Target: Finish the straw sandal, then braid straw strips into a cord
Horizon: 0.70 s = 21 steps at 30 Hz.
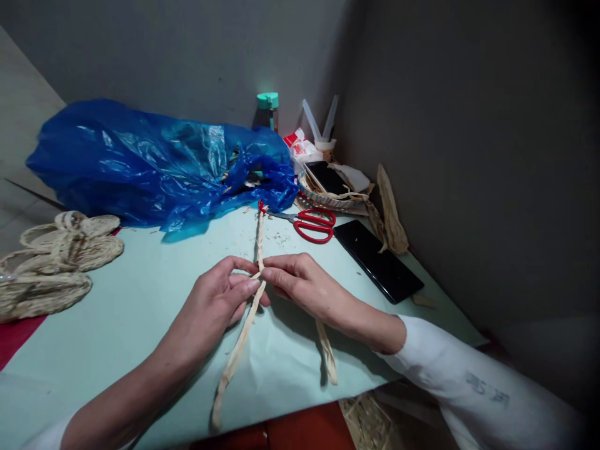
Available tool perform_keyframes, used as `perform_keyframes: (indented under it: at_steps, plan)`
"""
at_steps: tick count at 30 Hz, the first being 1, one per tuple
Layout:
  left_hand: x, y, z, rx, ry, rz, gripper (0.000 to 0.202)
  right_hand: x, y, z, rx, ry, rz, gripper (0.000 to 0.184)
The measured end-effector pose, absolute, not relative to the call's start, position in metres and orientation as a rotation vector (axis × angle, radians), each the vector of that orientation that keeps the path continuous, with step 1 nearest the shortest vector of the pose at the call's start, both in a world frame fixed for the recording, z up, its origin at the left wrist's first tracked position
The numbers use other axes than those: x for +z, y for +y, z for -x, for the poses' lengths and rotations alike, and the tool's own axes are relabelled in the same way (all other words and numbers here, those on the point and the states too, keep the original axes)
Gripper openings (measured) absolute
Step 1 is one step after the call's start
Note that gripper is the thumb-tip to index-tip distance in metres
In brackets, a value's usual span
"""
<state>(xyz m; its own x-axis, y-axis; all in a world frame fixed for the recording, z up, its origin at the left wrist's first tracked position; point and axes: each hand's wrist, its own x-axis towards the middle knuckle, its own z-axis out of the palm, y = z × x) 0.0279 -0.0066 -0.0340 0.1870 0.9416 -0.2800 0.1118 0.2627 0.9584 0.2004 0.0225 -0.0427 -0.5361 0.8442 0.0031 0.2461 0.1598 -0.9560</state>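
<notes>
A thin braid of pale straw (259, 240) runs from a red tie near the blue bag toward me across the light green table (140, 300). My left hand (218, 300) and my right hand (300, 281) meet at the braid's near end, both pinched on the loose strands. One strand (234, 356) trails from my left fingers toward the table's near edge. Another strand (327, 353) hangs below my right hand.
A crumpled blue plastic bag (154, 165) lies at the back. Red-handled scissors (312, 224) and a black phone (377, 259) lie to the right. A small woven basket (330, 194) holds another phone. Woven straw pieces (51, 259) are piled at the left. Grey walls close the corner.
</notes>
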Motion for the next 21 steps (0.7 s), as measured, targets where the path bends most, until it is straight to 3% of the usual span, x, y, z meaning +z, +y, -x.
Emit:
perform_keyframes:
  at_steps: [5,10,14,19,21]
  plan:
    - [-0.025,-0.011,-0.026,0.860,1.427,-1.482,0.031,-0.040,0.022,-0.200,1.338,-1.864,1.062,0.031]
    - [-0.033,-0.026,-0.036,0.884,1.348,-1.950,0.019,-0.040,0.019,-0.197,1.736,-1.474,0.941,0.019]
    - [-0.040,-0.030,-0.035,0.820,1.231,-2.245,0.017,-0.045,0.017,-0.198,1.921,-1.199,0.859,0.024]
    - [-0.027,-0.015,-0.028,1.128,1.437,-1.843,0.019,-0.044,0.013,-0.197,1.843,-1.229,0.831,0.023]
    - [-0.026,-0.006,-0.029,1.047,1.318,-1.500,0.012,-0.043,0.011,-0.197,1.846,-1.245,0.821,0.023]
